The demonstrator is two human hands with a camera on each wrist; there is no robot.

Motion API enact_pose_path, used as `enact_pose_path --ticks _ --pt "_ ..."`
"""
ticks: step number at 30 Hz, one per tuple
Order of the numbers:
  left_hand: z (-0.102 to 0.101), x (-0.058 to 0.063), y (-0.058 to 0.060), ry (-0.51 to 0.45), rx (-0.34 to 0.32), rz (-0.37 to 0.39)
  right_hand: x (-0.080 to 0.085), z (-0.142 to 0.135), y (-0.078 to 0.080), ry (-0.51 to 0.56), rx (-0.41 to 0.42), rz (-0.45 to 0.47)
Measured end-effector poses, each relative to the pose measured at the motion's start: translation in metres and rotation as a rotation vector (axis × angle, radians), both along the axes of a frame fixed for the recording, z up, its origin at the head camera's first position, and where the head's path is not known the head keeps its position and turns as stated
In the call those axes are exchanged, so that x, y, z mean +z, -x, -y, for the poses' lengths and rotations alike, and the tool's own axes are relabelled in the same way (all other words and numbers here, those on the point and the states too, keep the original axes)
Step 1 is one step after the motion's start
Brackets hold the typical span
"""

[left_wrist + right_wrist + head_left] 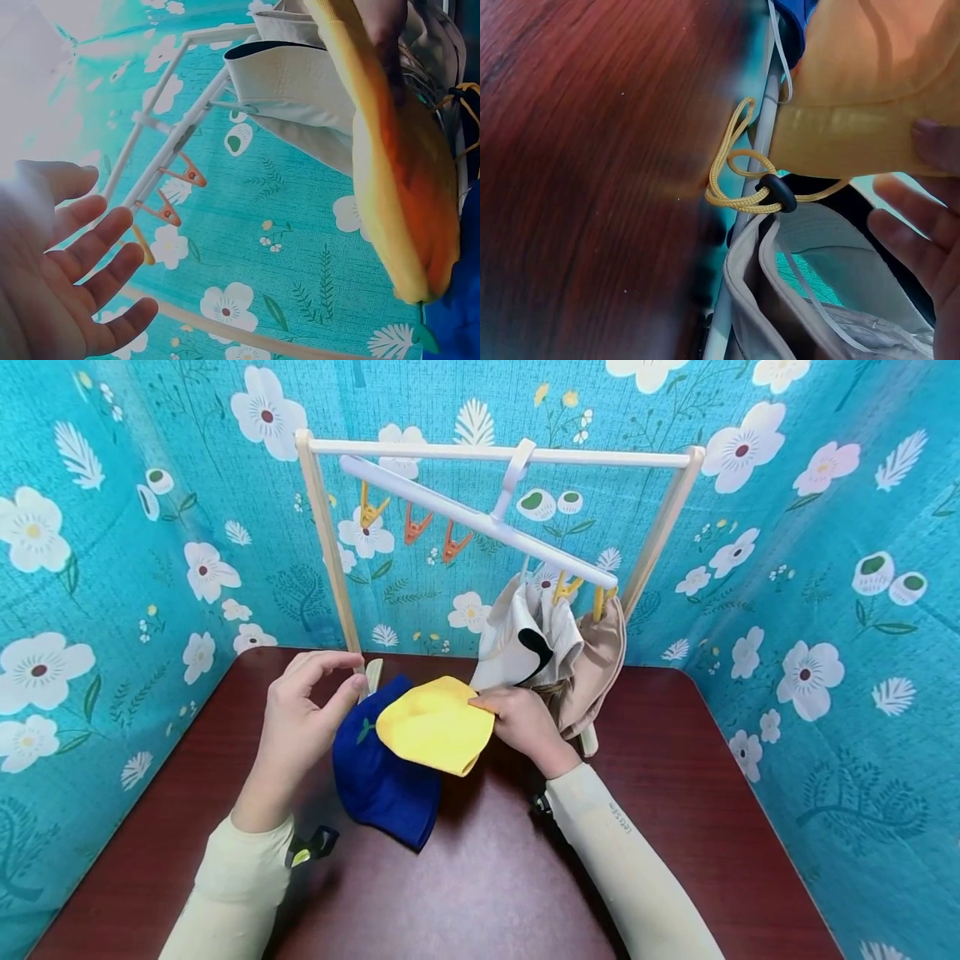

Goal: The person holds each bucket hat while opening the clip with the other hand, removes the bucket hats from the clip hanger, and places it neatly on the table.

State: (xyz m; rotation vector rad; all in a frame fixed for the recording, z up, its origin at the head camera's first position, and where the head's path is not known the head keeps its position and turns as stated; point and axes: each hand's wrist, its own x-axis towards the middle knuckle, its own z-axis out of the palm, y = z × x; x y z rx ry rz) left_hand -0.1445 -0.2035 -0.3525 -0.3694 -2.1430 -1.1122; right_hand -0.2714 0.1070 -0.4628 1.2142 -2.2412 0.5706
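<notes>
All round, a blue floral curtain (862, 443) closes the place in, and below it spreads the bench (510, 893), dark red-brown, with a sheen at the near side. Up at the back stands the pale rack (327, 543), the white hanger (442, 503) hooked on its rail, tilting down to the right; a white hat (502, 647) and a tan hat (600, 668) hang at that low end. On the bench, the blue hat (386, 785), partly hidden behind the yellow hat (435, 727). And here's the action: the right hand (521, 718) pinches the yellow hat's edge! The left hand (303, 702), near it, has its fingers parted, nothing in them. Orange clips (412, 533) hang bare. The step looks like managing that yellow hat; the next move, I'd judge, calls for a sure pinch, minding the loose cord (720, 169) and its black toggle (776, 193).
</notes>
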Motion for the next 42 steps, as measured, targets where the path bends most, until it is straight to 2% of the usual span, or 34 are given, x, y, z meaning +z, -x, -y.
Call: enact_pose_path --ticks 4,12,19,25,34,42 --pt "0.002 0.002 -0.001 -0.002 0.001 -0.01 -0.001 0.0 -0.002 -0.107 0.008 0.033" --pt "0.004 0.005 -0.003 0.002 -0.003 -0.007 -0.006 0.008 -0.004 -0.353 0.059 0.006" --pt "0.005 0.005 -0.003 0.002 -0.003 0.005 -0.01 0.015 -0.008 -0.441 0.094 -0.053" --pt "0.006 0.006 -0.004 0.016 -0.001 0.01 -0.018 0.021 -0.014 -0.572 0.083 -0.071" --pt "0.006 0.006 -0.005 0.031 -0.012 0.019 -0.02 0.026 -0.028 -0.622 0.081 -0.065" --pt "0.005 0.005 -0.005 0.041 -0.027 0.023 -0.017 0.027 -0.039 -0.654 0.079 -0.167"
